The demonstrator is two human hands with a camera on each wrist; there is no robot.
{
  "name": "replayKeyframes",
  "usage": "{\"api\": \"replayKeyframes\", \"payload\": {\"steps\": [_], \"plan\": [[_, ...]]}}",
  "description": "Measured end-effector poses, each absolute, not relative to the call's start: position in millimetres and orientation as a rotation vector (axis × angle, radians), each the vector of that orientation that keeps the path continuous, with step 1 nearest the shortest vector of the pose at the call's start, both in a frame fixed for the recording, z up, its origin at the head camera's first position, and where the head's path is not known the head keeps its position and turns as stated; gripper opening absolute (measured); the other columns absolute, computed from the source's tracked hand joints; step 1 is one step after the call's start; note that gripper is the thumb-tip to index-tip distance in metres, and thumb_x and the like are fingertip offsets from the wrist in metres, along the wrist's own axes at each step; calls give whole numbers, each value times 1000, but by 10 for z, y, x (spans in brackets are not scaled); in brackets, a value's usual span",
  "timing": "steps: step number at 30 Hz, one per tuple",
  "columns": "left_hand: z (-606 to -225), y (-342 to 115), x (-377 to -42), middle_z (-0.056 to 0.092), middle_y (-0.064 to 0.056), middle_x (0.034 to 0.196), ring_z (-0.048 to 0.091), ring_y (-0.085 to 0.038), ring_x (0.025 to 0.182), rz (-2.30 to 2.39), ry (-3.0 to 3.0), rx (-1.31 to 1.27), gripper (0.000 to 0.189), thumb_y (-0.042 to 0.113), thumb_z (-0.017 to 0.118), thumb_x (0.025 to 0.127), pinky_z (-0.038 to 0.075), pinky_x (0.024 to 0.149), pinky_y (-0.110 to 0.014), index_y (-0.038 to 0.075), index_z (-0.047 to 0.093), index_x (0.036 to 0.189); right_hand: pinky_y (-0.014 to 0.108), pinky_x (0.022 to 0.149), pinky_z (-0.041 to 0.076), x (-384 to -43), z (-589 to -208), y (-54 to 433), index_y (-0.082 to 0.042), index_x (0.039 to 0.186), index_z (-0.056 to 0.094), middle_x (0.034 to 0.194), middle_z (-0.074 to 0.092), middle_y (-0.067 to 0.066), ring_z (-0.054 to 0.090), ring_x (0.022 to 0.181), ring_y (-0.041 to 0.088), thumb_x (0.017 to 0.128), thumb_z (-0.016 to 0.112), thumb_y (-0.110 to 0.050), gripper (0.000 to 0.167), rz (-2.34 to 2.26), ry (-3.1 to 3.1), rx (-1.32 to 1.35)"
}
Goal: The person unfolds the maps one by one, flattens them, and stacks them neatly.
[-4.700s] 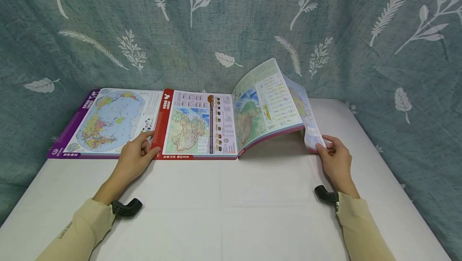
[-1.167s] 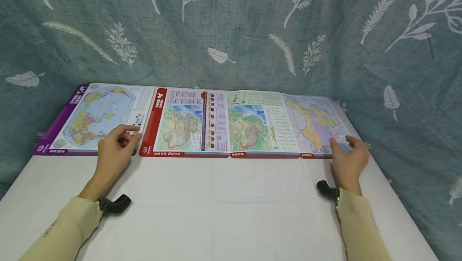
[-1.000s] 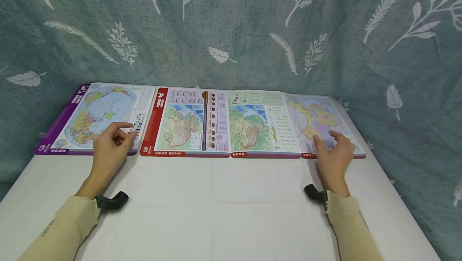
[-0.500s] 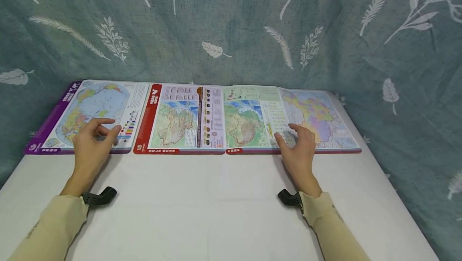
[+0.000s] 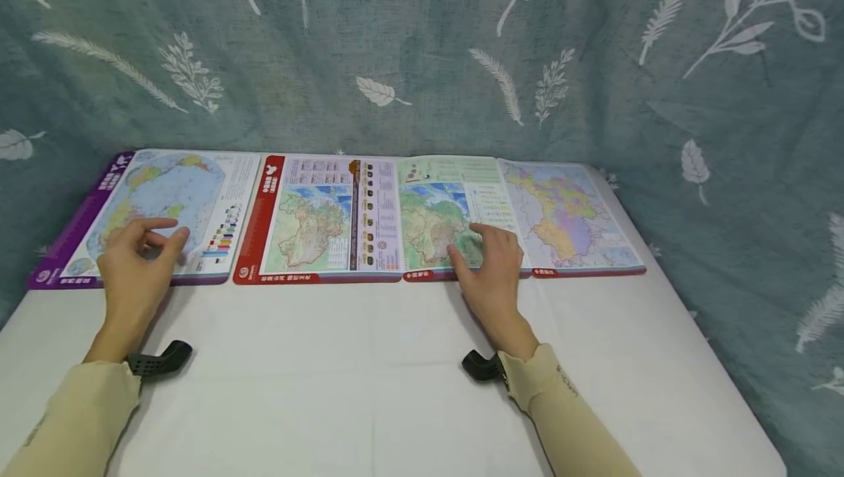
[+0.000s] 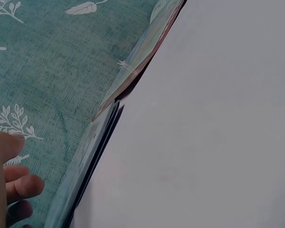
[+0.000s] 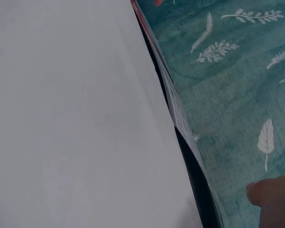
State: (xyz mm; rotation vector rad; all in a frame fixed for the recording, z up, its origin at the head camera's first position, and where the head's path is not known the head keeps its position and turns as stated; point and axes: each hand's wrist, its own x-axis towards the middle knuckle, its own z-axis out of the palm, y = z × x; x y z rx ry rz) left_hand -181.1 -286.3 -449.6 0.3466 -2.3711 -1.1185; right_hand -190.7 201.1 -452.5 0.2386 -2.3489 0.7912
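Observation:
A folding map with a red border [image 5: 256, 220] lies spread out along the back of the table, its several panels almost flat. Left of it is a purple-edged world map [image 5: 198, 191]. My left hand [image 5: 135, 272] is over the lower part of the world map, fingers loosely curled with nothing between them. My right hand [image 5: 491, 272] is over the green relief-map panel [image 5: 431, 213], thumb and fingers apart and holding nothing. In the left wrist view the fingertips [image 6: 26, 186] show beside the map edges; the right wrist view shows a thumb [image 7: 268, 192] against the curtain.
A white cloth-covered table [image 5: 316, 374] extends in front of the maps. Behind it hangs a green curtain [image 5: 422, 37] with white leaf prints, close to the maps' far edge. Each wrist carries a black camera mount, the right one [image 5: 483, 365] resting low over the cloth.
The red-bordered map's right panels, raised in the right hand at first, now lie flat. The right hand let go and moved left; the left hand left the red strip and shifted left over the world map.

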Motion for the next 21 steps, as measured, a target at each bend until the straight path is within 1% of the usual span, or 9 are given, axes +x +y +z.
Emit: {"api": "replayKeyframes", "payload": {"steps": [1,3,4,6,9,13,15,17,21], "plan": [[-4494,-2877,-1811,48,16,81,53,-15,117,-1112,-2375,365,39,35,71,101,31,104,-31,8,72,128,59,100,37,-1907,-4524,1960,1,128,67,124,68,19,55,117,41,90,83,-25,48,793,-2361,244],[-4496,-2899,-1814,48,16,81,45,-6,99,-1096,-2374,389,38,35,70,101,26,92,-31,9,72,128,58,101,37,-1909,-4521,1856,-1,129,67,124,69,17,55,117,39,91,82,-27,48,793,-2383,255],[-4499,-2906,-1817,48,16,81,42,-2,94,-1092,-2370,391,37,34,71,100,25,90,-30,9,73,127,58,102,37,-1911,-4523,1807,0,129,67,124,69,16,55,116,39,92,82,-27,48,790,-2389,266],[-4504,-2915,-1827,48,18,78,38,4,90,-1093,-2359,389,36,34,71,100,22,90,-29,9,73,126,57,104,37,-1912,-4522,1715,-1,130,66,124,69,15,55,116,38,92,83,-27,49,773,-2396,291],[-4533,-2936,-1834,47,21,76,37,6,88,-1104,-2337,394,34,32,71,100,22,88,-28,8,74,124,57,108,36,-1922,-4532,1563,0,132,65,124,68,15,55,117,37,90,84,-25,53,745,-2395,345],[-4548,-2980,-1840,45,25,76,36,10,89,-1116,-2305,433,36,33,71,100,24,92,-30,8,74,124,55,110,36,-1925,-4541,1343,-1,135,63,126,67,13,54,119,35,89,85,-28,58,720,-2413,393],[-4549,-3018,-1841,46,27,75,39,11,88,-1126,-2280,450,36,33,71,99,26,102,-31,6,74,123,54,110,36,-1924,-4553,1226,-2,135,62,127,67,12,54,120,34,90,84,-31,58,725,-2427,405],[-4540,-3062,-1839,45,29,74,37,12,90,-1141,-2265,489,39,36,70,99,23,110,-36,5,74,123,53,111,36,-1922,-4564,1110,-3,135,63,127,68,11,55,121,33,90,84,-32,57,736,-2442,410],[-4512,-3149,-1837,44,26,79,30,11,95,-1152,-2271,598,46,41,67,100,20,111,-41,4,72,127,52,110,38,-1924,-4583,895,-5,133,64,125,68,9,56,118,31,92,82,-32,53,769,-2445,424]]}}
